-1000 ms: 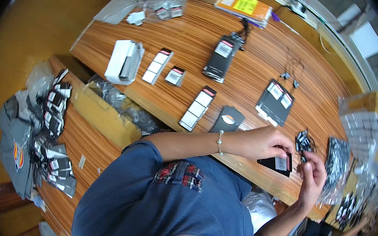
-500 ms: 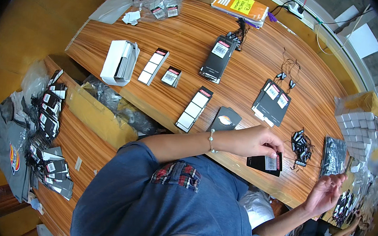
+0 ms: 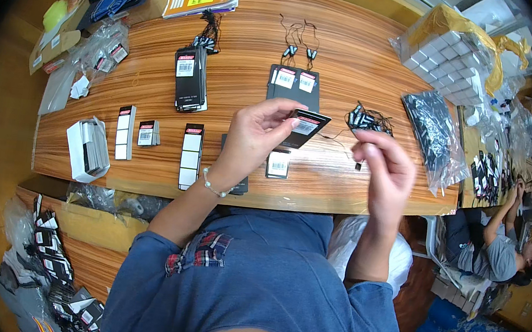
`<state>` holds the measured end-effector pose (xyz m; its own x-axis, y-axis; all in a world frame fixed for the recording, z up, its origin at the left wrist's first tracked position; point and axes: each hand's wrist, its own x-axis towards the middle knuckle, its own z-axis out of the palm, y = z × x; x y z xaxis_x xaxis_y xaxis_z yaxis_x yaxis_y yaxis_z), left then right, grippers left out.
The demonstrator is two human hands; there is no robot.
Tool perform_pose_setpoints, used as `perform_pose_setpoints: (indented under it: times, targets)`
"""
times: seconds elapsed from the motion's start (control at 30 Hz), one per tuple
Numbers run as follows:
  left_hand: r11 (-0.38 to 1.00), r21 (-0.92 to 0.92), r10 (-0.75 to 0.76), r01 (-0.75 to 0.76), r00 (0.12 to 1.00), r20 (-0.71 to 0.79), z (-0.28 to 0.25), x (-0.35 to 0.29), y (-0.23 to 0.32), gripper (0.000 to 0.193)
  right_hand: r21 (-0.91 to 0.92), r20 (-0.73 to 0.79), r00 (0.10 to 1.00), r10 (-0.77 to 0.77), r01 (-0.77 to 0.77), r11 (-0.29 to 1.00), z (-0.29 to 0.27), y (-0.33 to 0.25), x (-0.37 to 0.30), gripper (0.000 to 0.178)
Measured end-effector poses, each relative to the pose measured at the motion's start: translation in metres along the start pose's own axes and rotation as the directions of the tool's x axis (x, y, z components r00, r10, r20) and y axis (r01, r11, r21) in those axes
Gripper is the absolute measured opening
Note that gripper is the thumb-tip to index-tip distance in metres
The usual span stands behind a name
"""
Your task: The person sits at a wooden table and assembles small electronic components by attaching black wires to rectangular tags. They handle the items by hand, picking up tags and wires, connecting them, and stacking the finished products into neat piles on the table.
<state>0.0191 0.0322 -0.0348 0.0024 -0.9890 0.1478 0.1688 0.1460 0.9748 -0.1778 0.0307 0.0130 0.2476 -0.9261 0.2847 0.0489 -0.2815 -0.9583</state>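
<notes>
My left hand (image 3: 258,132), with a beaded bracelet at the wrist, pinches a black hang tag (image 3: 310,126) bearing a white barcode sticker, raised over the table. A thin dark string (image 3: 336,138) runs from the tag toward my right hand (image 3: 387,170). The right fingertips are pinched together on the string, and a small black tip (image 3: 358,166) hangs just below them. Beneath the held tag lies a small tag with a barcode sticker (image 3: 278,165). Dark cards (image 3: 239,186) are partly hidden behind my left wrist. A bundle of black tag strings (image 3: 368,119) lies beyond my right hand.
Dark tags with strings (image 3: 295,91) lie ahead, and a tall tag stack (image 3: 189,82) stands to their left. Label strips (image 3: 191,157) and a white box of cards (image 3: 87,151) are at left. At right are a plastic-wrapped packet (image 3: 436,139) and a seated person (image 3: 499,248).
The view has turned right. My left hand has lifted the black tag from near the table edge, and my right hand has come in closer, its fingers now pinched.
</notes>
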Motion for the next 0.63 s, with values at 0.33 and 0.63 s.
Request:
perform_pose_setpoints:
  times: [0.33,0.63]
  targets:
    - [0.997,0.076,0.029,-0.024,0.998,-0.062,0.004,-0.004,0.008,0.019,-0.22,-0.12,0.991,-0.057,0.029,0.975,0.041,0.041,0.002,0.008]
    - [0.991,0.132,0.007,-0.006,1.0,-0.008,0.003,-0.006,0.004,0.023,-0.313,-0.103,0.987,-0.12,0.082,0.946,0.048,0.04,0.007,0.016]
